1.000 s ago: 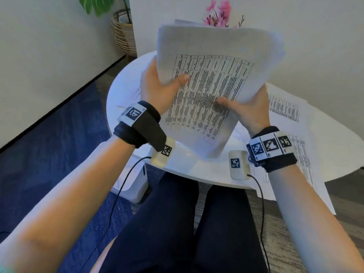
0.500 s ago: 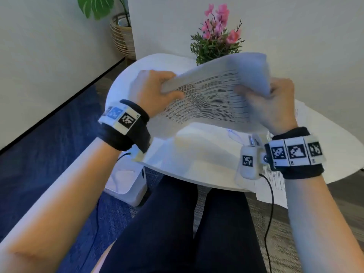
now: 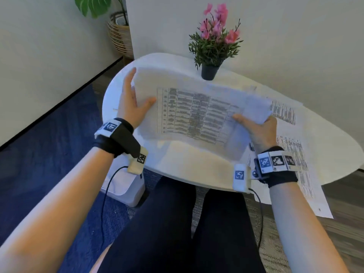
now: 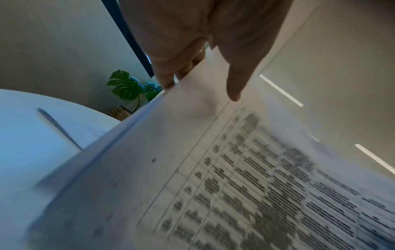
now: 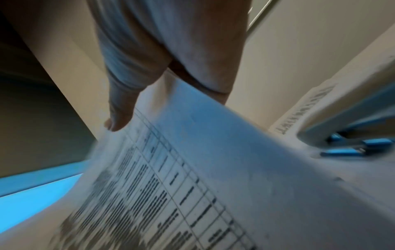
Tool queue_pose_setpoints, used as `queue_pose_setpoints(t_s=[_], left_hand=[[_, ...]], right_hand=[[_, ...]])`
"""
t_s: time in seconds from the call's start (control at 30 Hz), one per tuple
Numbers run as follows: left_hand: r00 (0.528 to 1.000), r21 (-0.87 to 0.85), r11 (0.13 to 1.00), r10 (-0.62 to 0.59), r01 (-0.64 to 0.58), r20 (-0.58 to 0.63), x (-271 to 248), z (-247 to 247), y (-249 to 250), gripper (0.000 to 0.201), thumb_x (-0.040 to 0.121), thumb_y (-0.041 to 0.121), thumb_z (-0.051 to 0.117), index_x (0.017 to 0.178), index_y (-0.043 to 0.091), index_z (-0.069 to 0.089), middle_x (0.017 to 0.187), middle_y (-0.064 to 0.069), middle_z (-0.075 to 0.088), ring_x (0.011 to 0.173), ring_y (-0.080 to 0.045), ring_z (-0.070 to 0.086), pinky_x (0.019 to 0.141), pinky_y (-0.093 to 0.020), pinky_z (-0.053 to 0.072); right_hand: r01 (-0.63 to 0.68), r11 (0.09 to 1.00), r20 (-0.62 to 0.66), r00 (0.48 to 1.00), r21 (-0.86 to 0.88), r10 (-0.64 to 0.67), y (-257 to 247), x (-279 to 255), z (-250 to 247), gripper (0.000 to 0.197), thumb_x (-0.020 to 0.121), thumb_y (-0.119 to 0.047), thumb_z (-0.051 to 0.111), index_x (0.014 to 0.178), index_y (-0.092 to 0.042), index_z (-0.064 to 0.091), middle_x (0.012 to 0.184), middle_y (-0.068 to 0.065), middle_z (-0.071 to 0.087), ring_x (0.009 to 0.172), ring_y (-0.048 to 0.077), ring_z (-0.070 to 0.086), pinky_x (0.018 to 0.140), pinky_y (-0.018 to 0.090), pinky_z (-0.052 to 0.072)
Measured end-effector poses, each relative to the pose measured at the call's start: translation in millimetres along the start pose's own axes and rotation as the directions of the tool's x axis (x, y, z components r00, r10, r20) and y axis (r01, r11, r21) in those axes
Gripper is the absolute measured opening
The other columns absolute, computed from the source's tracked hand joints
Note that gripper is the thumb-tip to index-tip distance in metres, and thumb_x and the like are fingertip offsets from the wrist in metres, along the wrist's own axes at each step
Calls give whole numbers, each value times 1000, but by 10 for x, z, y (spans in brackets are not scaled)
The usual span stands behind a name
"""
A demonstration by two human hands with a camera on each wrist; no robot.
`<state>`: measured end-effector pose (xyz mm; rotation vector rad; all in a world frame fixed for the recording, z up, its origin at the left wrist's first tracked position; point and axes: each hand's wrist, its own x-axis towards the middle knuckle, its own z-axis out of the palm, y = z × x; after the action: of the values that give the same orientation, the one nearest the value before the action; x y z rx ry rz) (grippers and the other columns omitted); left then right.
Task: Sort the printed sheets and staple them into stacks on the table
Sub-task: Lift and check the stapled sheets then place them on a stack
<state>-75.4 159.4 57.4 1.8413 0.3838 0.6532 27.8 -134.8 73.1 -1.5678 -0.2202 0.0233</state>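
Note:
I hold a thick stack of printed sheets over the white table, printed table facing up. My left hand grips its left edge, thumb on top and fingers underneath. My right hand grips the near right corner the same way. In the left wrist view the thumb presses on the top sheet. In the right wrist view the stack sags below the hand, blurred. The stack's underside is hidden.
More printed sheets lie spread on the table's right side, one hanging over the near edge. A potted pink-flowered plant stands at the back. A blue metal object, perhaps a stapler, lies by those sheets. A white box sits on the floor.
The stack stood upright in front of me a second ago. Both hands have tipped it flat and brought it down over the table, still gripping its edges.

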Motion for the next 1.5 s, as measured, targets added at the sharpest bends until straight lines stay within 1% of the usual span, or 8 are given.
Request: queue_pose_setpoints(t_s=[0.2,0.37,0.57,0.83,0.93,1.1,1.37,1.5], left_hand=[[991,199,973,125,-114,-43,-65,37,32,84,93,9,49,148,36,-7,133,-4,48,113,-17,54,101,-40,44],[925,436,830,381,-347,12,22,-12,166,48,96,8,46,143,15,39,122,-11,55,108,-14,47,88,-10,28],[936,449,837,353,-314,-5,88,-167,26,26,96,25,51,109,10,68,108,-9,64,96,-23,60,84,-32,50],[730,279,688,678,-670,80,-144,116,576,17,92,7,57,93,5,73,89,2,63,79,3,50,77,-3,36],[717,226,691,695,-687,53,-276,206,790,15,92,11,60,103,6,68,91,2,69,84,-3,61,80,-10,44],[919,298,869,374,-395,126,-234,26,574,26,83,33,69,97,11,69,79,6,67,72,-8,62,75,-24,50],[997,-150,986,61,-69,-54,-168,-94,399,16,89,6,62,95,20,66,75,22,71,77,0,68,72,-18,55],[995,-359,932,10,-47,-104,-194,39,474,21,97,14,51,116,13,60,88,10,72,86,-10,66,80,-30,57]], right_hand=[[-75,995,21,997,-68,76,120,14,14,12,60,-24,84,62,-25,73,68,-11,72,67,6,68,71,31,56],[51,995,-60,997,83,-46,47,37,7,32,62,-25,87,91,-25,74,96,-1,72,97,25,66,82,41,55],[243,953,-58,965,-180,-257,61,131,-75,15,87,-22,65,95,-31,74,82,-16,68,75,8,57,75,33,48],[563,256,439,800,-786,-410,-322,-34,299,58,87,-56,53,136,-27,46,147,-4,40,141,20,27,110,58,5],[702,380,553,710,-602,-435,-389,-159,510,12,93,-35,55,94,-29,65,92,-8,66,98,24,62,93,45,41],[502,781,377,850,-370,-367,-396,-137,348,47,93,-11,58,56,-40,54,48,-27,48,48,-7,43,50,9,27],[280,924,229,948,-262,-223,-262,-98,109,35,93,-21,59,61,-9,54,53,-4,43,48,10,35,48,23,27],[234,956,171,964,-176,-205,-222,-112,141,41,93,-21,58,53,-28,52,46,-16,46,46,1,38,48,18,31]])
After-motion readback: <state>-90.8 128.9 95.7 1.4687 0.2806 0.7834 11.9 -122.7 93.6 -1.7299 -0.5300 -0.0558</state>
